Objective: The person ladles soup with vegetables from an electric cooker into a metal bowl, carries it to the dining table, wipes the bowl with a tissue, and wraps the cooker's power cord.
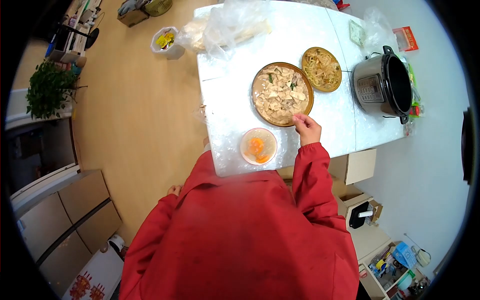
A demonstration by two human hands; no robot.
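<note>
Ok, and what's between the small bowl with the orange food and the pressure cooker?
From small bowl to pressure cooker: bare tabletop, the right hand, then more bare tabletop, in the head view.

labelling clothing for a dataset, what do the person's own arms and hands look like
Both arms wear long, loose red sleeves, with a gathered cuff at the right wrist. The right hand is bare, with no glove; the left hand also shows no glove, though it is small and partly hidden.
</note>
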